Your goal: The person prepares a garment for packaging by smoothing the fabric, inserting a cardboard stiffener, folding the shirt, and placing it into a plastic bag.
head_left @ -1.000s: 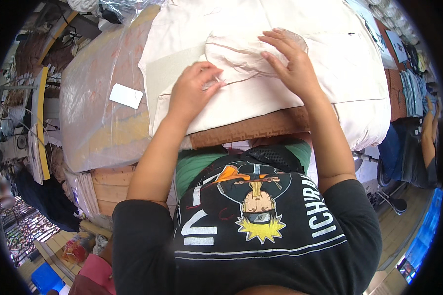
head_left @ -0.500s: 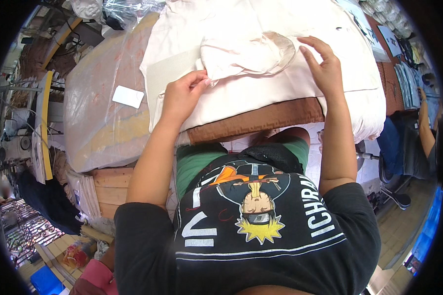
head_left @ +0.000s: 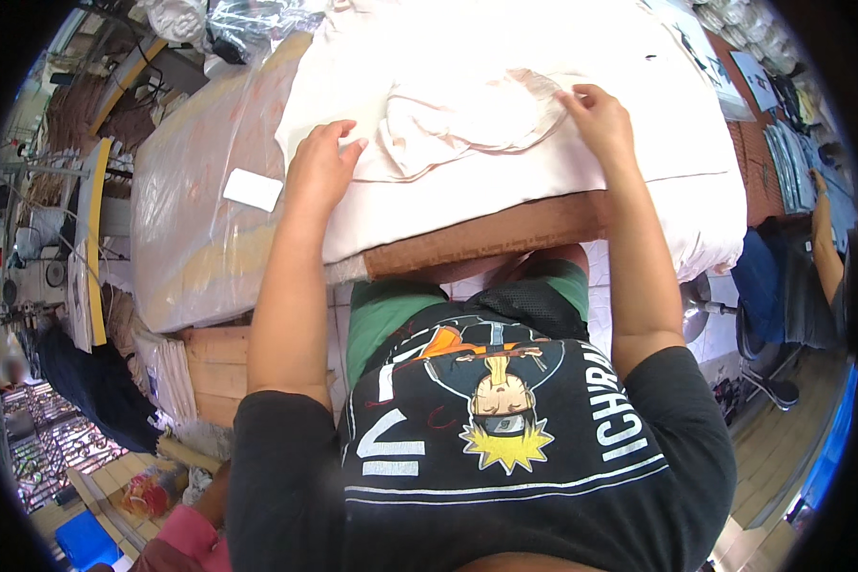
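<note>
Unclenched, our left hand (head_left: pixel 326 164) flanks one bunched cloth (head_left: pixel 443 119). We can't tell whether our right hand (head_left: pixel 596 119) pinches its edge; nearside, there's room.

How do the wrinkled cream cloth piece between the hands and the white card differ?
The cream cloth piece is wrinkled with a curved right end; the white card looks smooth and four-sided. The cloth piece looks larger than the card. The cloth piece lies on pale fabric, the card on a plastic-wrapped bundle. Both are pale.
</note>
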Available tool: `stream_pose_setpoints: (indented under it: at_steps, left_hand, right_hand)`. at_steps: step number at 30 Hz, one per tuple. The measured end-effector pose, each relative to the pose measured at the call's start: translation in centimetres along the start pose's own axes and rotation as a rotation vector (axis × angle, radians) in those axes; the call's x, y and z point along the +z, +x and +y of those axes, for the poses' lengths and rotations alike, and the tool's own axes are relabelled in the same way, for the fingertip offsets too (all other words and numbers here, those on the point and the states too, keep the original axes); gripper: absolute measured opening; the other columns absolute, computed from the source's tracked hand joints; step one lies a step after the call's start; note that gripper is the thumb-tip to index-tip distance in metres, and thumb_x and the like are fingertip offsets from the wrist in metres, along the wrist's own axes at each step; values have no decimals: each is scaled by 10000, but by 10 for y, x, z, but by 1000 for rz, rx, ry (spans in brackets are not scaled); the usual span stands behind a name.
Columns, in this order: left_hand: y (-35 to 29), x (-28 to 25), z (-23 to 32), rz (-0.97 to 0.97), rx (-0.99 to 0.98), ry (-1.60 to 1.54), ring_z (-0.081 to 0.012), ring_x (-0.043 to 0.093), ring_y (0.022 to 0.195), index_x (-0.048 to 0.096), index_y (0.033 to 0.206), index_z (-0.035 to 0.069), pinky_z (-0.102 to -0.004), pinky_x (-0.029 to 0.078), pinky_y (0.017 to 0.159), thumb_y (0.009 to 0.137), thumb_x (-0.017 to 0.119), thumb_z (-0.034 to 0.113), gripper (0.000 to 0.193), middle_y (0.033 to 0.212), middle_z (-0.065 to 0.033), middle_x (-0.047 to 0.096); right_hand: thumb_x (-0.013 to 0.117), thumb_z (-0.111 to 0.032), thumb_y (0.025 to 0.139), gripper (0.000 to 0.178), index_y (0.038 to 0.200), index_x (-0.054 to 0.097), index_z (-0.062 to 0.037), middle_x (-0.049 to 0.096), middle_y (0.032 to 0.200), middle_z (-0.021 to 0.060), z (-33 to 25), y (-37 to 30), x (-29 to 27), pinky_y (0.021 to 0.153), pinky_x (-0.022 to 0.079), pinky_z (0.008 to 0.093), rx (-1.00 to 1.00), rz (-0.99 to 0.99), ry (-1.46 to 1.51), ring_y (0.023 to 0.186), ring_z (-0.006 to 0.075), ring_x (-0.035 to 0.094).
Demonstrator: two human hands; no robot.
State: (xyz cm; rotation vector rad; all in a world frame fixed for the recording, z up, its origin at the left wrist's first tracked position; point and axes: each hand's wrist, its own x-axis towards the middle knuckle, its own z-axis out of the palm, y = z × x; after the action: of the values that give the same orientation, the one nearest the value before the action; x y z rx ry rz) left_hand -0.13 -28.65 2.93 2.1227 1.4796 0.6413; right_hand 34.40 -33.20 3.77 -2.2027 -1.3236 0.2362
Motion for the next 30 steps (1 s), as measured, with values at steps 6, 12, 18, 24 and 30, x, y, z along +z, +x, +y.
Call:
stream_pose_setpoints:
  at_steps: [6,12,18,24,30]
  left_hand:
    - [39,14,-33,122,-77,-75,-220,613,884,625,1044,52,-328,477,785,796,644,211,296,959,-116,649]
    - [145,-23,-58,134,-13,-345,-168,613,868,629,1049,48,-273,475,780,816,626,180,267,963,-92,655]
    - [212,15,-22,25,229,-166,-204,630,840,670,967,69,-287,481,751,778,657,174,216,925,-104,656]
    - [207,76,-10,177,140,-5,-263,615,831,671,889,65,-350,479,718,712,721,201,229,884,-115,634]
    - [201,72,-10,230,104,6,-229,627,752,669,889,58,-325,486,679,781,658,171,156,861,-99,649]
  right_hand:
    - [650,-396,779,426,1054,630,-71,658,886,91,-5,11,-24,733,489,353,-20,90,-14,839,249,628]
    - [646,-295,787,308,1010,652,-83,657,895,87,24,110,-64,729,485,354,-265,197,-60,826,250,624]
    - [624,-241,798,238,988,661,-104,657,914,86,-14,173,-38,752,477,361,-449,99,-95,829,258,613]
    - [610,-264,809,238,985,658,-111,646,967,82,-52,189,9,773,468,362,-533,26,-132,903,258,587]
    - [611,-264,810,241,975,662,-96,650,967,83,-49,190,9,787,467,362,-563,35,-79,891,252,596]
